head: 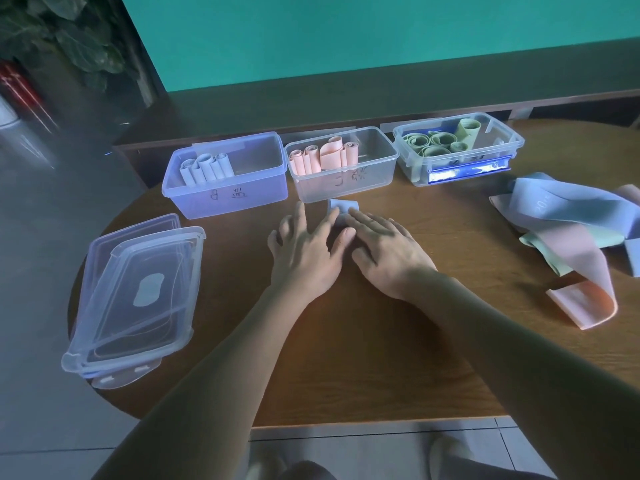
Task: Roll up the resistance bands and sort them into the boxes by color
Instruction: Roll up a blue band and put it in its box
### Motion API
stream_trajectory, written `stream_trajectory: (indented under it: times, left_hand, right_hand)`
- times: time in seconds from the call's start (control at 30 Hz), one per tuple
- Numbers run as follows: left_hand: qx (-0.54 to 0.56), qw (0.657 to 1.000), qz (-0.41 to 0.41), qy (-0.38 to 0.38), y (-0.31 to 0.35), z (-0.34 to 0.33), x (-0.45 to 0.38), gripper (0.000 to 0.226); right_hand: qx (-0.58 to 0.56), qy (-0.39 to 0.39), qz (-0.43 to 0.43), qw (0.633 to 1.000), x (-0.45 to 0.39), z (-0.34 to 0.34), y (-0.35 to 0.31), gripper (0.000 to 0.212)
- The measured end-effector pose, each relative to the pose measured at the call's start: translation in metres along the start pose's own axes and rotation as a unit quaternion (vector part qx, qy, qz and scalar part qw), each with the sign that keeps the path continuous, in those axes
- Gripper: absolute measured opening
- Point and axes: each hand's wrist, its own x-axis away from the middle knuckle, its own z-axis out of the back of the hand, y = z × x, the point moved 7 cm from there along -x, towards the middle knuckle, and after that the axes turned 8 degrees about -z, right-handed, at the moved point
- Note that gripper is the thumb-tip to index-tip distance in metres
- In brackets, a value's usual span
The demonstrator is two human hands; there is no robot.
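Spanning the frame, wood table [346,341] carries 3 boxes at back: blue box [227,174] w/ blue rolls, pink box [341,164] w/ pink rolls, green box [457,147] w/ green rolls. Stacked lids [135,292] at left, loose bands [568,237] at right. Left hand [304,247] & right hand [388,251], fingers straight, press flat on a blue band [343,211] just in front of pink box.

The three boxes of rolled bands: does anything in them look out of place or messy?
Colours look sorted correctly. In the pink box, one pink band has sprung into a loose loop. The green box has a blue latch; what looks like something blue behind its rolls is unclear.
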Motion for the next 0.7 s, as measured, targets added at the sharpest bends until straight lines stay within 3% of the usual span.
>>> stream_trajectory:
  times: [0.17, 0.4, 0.7]
  left_hand:
    - [0.038, 0.995, -0.027, 0.092, 0.001, 0.012, 0.005, 0.060]
    - [-0.028, 0.998, -0.006, 0.047, -0.005, -0.001, -0.006, 0.059]
    - [0.033, 0.999, -0.016, 0.016, -0.004, -0.001, -0.025, 0.060]
  right_hand:
    - [0.000, -0.001, -0.013, 1.000, -0.009, 0.000, 0.002, 0.079]
    - [-0.012, 0.028, 0.014, 0.999, -0.017, 0.003, 0.001, 0.065]
    - [-0.037, 0.009, 0.002, 0.999, -0.027, 0.003, 0.004, 0.063]
